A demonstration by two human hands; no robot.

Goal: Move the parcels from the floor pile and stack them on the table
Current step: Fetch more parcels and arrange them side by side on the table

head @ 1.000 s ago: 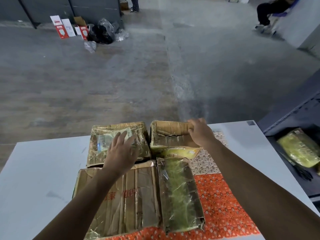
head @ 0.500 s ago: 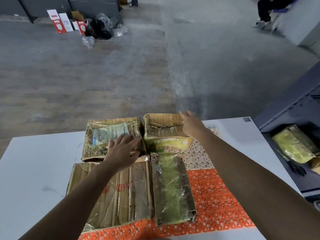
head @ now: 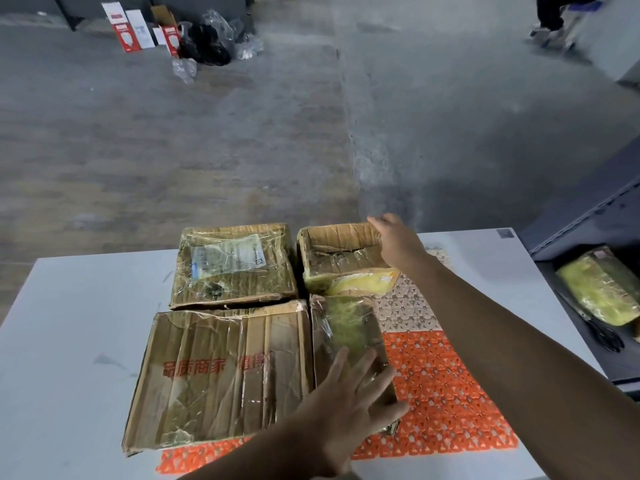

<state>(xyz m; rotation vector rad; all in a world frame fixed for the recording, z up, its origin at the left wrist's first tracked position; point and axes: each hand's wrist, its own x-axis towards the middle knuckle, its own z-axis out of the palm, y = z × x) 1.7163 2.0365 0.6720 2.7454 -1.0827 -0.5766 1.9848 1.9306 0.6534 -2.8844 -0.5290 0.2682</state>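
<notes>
Head view: the left fingers (head: 365, 367) lie straight and spread wide, flat on the near end of a narrow film-wrapped parcel (head: 346, 327). They press down on it and clasp nothing. The left hand (head: 346, 407) seems placed to pin or nudge that parcel flush against the large taped carton (head: 221, 375) beside it.

The right fingers (head: 375, 221) reach fairly straight over the far right corner of a dented carton (head: 337, 261). As far as shows they push on the rim and do not wrap it, though the thumb is hidden. The right hand (head: 398, 242) rests on that corner, probably to square the box with its neighbours.

Four parcels sit on the white worktop (head: 69, 323) in a tight two-by-two block. The labelled parcel (head: 235, 265) is far left and the dented carton far right. The large carton is near left and the narrow parcel near right. Their sides touch or nearly touch, a flat base that would carry a second layer.

Under the right half of the block lies an orange-and-pale patterned mat (head: 446, 393), likely there to give grip.

The floor pile itself is out of sight. One more yellow-green wrapped parcel (head: 602, 292) lies on a dark shelf (head: 571, 223) to the right, well apart from the block. My judgement is that the first layer is being tidied and the stacking proper is not yet done.

Beyond the worktop is bare concrete floor (head: 242, 133), with red-and-white boxes (head: 124, 26) and black bags (head: 207, 43) far off.
</notes>
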